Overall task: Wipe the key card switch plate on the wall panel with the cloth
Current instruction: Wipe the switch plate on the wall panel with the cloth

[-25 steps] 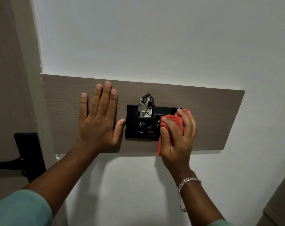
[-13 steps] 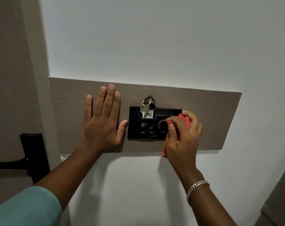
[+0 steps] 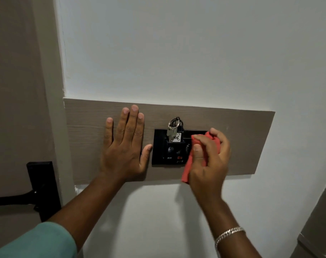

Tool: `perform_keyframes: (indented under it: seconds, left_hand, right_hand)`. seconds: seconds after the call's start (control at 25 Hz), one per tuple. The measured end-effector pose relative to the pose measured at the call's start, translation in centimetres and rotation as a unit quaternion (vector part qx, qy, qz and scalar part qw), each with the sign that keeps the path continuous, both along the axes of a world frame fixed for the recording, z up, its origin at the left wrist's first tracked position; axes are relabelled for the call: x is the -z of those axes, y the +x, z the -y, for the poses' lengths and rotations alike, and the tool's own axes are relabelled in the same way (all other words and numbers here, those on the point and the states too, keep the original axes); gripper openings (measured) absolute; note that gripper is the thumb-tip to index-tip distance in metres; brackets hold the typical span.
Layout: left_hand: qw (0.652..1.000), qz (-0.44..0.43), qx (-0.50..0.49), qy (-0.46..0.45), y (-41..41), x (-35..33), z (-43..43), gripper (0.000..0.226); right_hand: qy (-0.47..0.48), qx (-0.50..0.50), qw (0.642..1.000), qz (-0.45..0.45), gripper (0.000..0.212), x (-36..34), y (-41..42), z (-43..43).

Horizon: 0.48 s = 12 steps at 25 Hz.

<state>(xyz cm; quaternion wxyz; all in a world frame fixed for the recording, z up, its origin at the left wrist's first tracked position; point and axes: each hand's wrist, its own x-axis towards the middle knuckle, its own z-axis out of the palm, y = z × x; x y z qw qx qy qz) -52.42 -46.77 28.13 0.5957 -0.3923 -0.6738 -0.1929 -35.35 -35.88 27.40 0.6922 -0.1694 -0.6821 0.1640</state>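
Right hand [image 3: 207, 161] grip pinches cloth [image 3: 203, 146] on switch plate [image 3: 160, 146]; left hand [image 3: 124, 146] spread flat.

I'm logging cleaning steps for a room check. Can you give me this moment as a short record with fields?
surface: black switch plate set in a wood-look wall panel
tool: red cloth
right hand: grips the cloth, pressing it on the plate's right part
left hand: flat on the panel, left of the plate, fingers spread
in the slot: keys and tag at the plate's top
nearby: black door handle at left
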Motion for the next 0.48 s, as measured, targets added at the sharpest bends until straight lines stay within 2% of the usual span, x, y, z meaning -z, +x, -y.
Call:
perform_keyframes:
  seconds: [0.04,0.16,0.2,0.36,0.4,0.48]
  left_hand:
    - [1.000,0.001,0.006,-0.002,0.0,0.0,0.0,0.079]
    - [1.000,-0.004,0.015,-0.001,-0.6,0.1,0.0,0.079]
    - [1.000,-0.003,0.015,-0.002,-0.6,0.3,0.0,0.079]
    - [0.999,0.011,0.031,-0.013,-0.3,0.2,0.3,0.075]
    - [0.999,0.016,0.041,-0.018,0.0,0.2,0.5,0.074]
    - [0.995,0.034,0.089,-0.037,0.7,0.4,1.3,0.072]
  right_hand:
    - [0.028,-0.002,1.000,0.005,0.020,0.2,-1.2,1.0]
    - [0.118,0.052,0.987,0.092,0.037,2.3,-4.0,2.7]
    - [0.106,0.062,0.988,0.094,0.044,2.7,-4.4,2.9]
    - [-0.083,0.067,0.994,-0.011,0.060,0.4,-6.2,4.2]
    - [-0.071,0.085,0.994,0.013,0.061,0.2,-6.1,4.4]
    - [0.034,0.114,0.985,0.124,0.064,1.3,-4.8,3.7]
